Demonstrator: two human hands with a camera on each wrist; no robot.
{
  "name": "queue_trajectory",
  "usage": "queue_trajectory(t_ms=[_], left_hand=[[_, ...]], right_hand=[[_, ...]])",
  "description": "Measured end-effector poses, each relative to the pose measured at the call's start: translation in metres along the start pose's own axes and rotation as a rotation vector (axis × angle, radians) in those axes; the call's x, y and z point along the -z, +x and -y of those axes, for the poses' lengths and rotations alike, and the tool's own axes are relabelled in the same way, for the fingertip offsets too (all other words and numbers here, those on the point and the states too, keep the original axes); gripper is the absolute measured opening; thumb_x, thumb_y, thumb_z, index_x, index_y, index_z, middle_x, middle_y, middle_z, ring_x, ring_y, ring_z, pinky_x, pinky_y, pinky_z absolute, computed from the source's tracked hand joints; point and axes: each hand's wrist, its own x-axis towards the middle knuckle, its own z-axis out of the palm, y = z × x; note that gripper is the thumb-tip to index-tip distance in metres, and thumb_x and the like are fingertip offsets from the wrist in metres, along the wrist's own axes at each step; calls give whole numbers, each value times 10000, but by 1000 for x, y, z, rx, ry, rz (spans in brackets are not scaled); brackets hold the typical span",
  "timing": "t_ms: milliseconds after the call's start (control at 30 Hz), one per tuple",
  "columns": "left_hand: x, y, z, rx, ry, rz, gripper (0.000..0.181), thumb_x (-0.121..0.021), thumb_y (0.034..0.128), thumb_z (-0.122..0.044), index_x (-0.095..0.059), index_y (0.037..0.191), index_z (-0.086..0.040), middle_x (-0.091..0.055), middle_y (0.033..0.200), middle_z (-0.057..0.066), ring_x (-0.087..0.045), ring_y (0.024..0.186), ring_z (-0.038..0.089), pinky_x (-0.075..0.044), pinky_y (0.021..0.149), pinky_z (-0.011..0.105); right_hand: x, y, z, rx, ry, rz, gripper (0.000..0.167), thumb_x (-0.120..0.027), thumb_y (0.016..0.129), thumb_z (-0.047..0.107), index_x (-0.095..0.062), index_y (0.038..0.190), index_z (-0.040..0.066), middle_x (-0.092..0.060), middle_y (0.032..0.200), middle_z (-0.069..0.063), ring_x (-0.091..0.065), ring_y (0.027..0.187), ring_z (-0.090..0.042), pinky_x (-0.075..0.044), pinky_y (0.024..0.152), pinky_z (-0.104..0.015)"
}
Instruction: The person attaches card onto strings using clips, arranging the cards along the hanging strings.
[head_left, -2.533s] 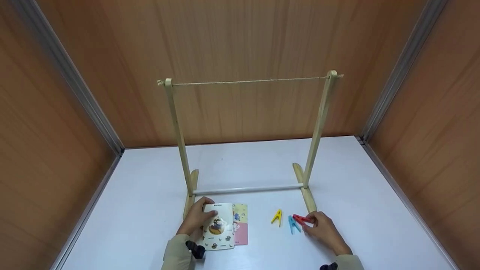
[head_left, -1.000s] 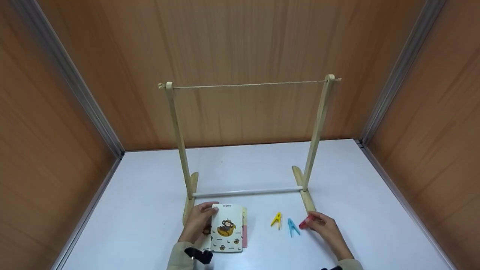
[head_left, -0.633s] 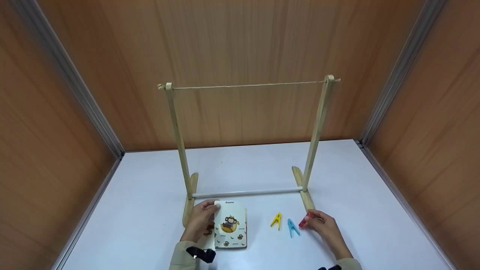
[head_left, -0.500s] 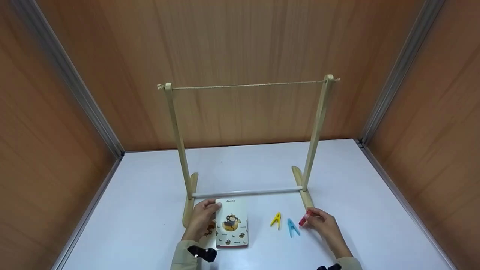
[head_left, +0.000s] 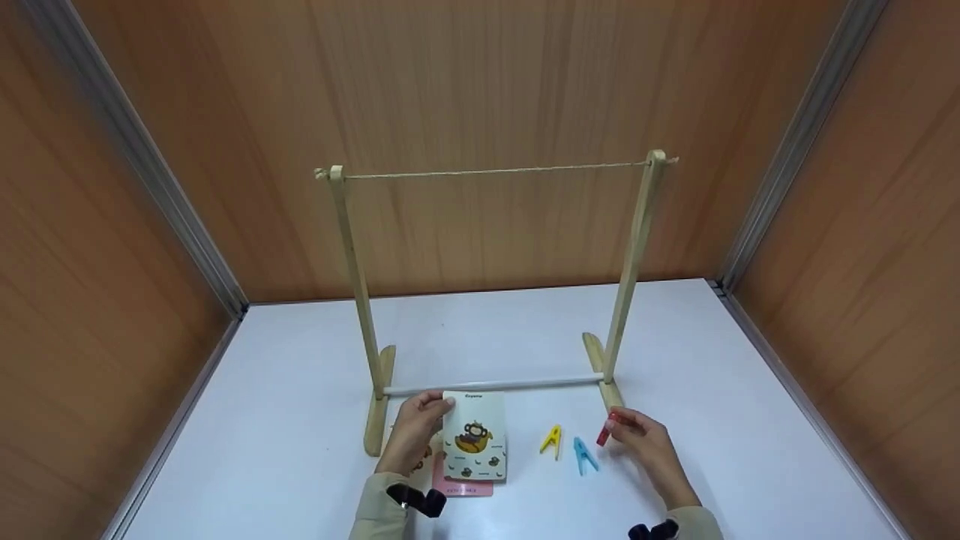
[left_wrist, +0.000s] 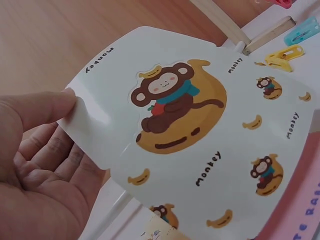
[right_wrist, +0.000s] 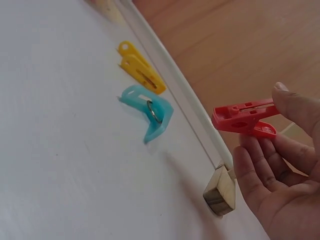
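My left hand (head_left: 414, 431) pinches the upper left edge of a white card (head_left: 474, 439) printed with a monkey on a banana. In the left wrist view the thumb lies on the card's (left_wrist: 175, 115) front and the fingers are behind it; it is tilted and lifted. Beneath it a pink card (head_left: 463, 488) and another printed card, mostly covered, lie on the table. My right hand (head_left: 651, 450) holds a red clothespin (right_wrist: 245, 117) between thumb and fingers, above the table. To its left lie a blue clothespin (head_left: 585, 455) and a yellow clothespin (head_left: 551, 442).
Behind the hands stands a wooden frame (head_left: 628, 277) with a string (head_left: 495, 171) tied between its post tops. A white rod (head_left: 495, 386) joins the posts low down. Wood-grain panels (head_left: 480, 90) wall the white table (head_left: 300, 405) at back and sides.
The red clothespin has come up off the table in my right hand. My left hand has lifted the monkey card and carried it right and away from me, uncovering part of the pink card.
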Motion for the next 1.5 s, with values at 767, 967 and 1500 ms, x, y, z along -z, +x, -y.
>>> queue_trajectory(t_ms=[767, 967, 1500], left_hand=[[-32, 16, -25, -73, -74, -28, 298, -575, 959, -153, -560, 1181, 45, -679, 1073, 74, -643, 977, 136, -513, 902, 325], [-41, 23, -32, -99, -79, -41, 293, -593, 949, -152, -578, 1167, 43, -678, 1052, 79, -647, 955, 143, -516, 876, 299], [-68, 37, -68, -177, -95, -82, 278, -635, 917, -130, -605, 1147, 25, -684, 1025, 92, -660, 920, 151, -533, 831, 289]], right_hand=[[-9, 4, 37, 123, -4, 16, 555, -750, 825, 338, -600, 1286, 68, -671, 1097, -37, -567, 974, -155, -444, 836, -306], [-10, 5, 49, 171, -26, 21, 547, -748, 824, 354, -611, 1267, 64, -661, 1125, -54, -588, 1048, -175, -440, 1004, -403], [-7, 8, 92, 260, -38, 47, 525, -731, 844, 345, -608, 1275, 72, -650, 1140, -63, -571, 1069, -181, -455, 978, -352]])
